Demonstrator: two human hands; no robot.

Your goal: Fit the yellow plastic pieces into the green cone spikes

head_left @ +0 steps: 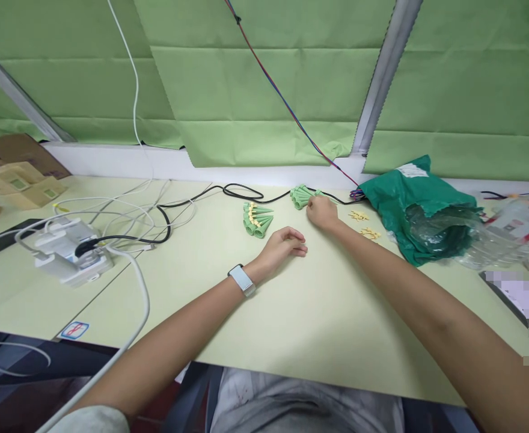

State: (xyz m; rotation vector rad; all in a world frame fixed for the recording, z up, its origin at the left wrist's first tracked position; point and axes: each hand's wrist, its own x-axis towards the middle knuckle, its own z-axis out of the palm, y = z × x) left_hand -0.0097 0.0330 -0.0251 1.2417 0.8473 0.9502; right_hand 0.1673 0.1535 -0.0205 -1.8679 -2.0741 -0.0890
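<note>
Right hand: the right hand [322,211] is stretched far across the tabletop [291,313], its fingers curled together on the near end of a bunch of green cone pieces [301,195]; whether it is pinching one piece or only touching the bunch cannot be told at this size.
Left hand: the left hand [284,245] rests on the tabletop, fingers loosely curled in and holding nothing, a wristband [241,280] on its wrist.
Far bunch: the green cone pieces at the right hand lie near the back edge of the tabletop, just beside a black cable [241,193]; no yellow parts show in them.
Near bunch: a second cluster of green cones with yellow inserts [256,219] lies just beyond the left hand, apart from both hands.
Loose parts: small yellow pieces [364,224] lie scattered to the right of the right hand, between it and a green plastic bag [415,207].
Progress, as judged: one cluster looks already fitted with yellow parts, the far bunch looks not yet fitted, and loose yellow pieces remain; the work appears partway along, with the unfitted bunch now in hand.
Left margin: a white power strip [68,255] with white cables [138,288], and cardboard boxes [18,180] at the far corner.
Right margin: clear plastic wrapping [508,237] beside the bag.
Backdrop: green paper sheets [264,90] and a red-blue wire [287,108] hanging down to the tabletop.
</note>
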